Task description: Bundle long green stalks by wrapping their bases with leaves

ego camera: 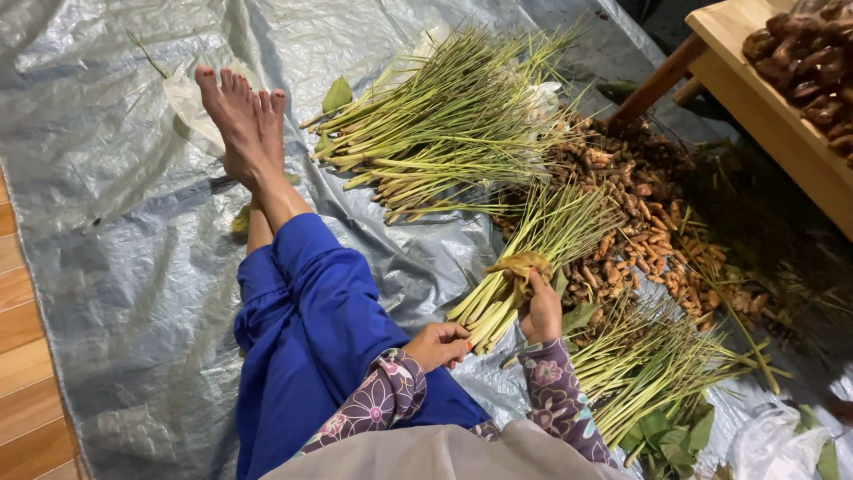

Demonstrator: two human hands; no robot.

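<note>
A bundle of lemongrass stalks [524, 267] is held over a grey plastic sheet [115, 267] that is spread on the floor. The thick pale ends of the bundle point toward the person, and the thin green ends fan out away from them. The left hand [437, 344] is curled shut around the thick ends of the bundle, close to the blue trousers [306, 329]. The right hand [540, 311] is closed on a yellow-brown leaf strip [518, 263], which is wrapped around the middle of the bundle. Both arms are covered by sleeves with a flower pattern. The legs are stretched out on the sheet, and the bare feet [242, 120] are crossed near the far side. A big pile of loose lemongrass [444, 124] is seen beyond the bundle, just past the feet. A heap of small brown and orange roots [631, 222] is spread to the right of the bundle, and part of it lies under the green tips. More lemongrass [649, 369] is laid beside the right arm, with some green leaves [671, 431] at its near end. A wooden table [773, 116] is seen at the top right, and dark brown roots are piled on it. A strip of wooden floor [22, 356] is shown at the left edge.
</note>
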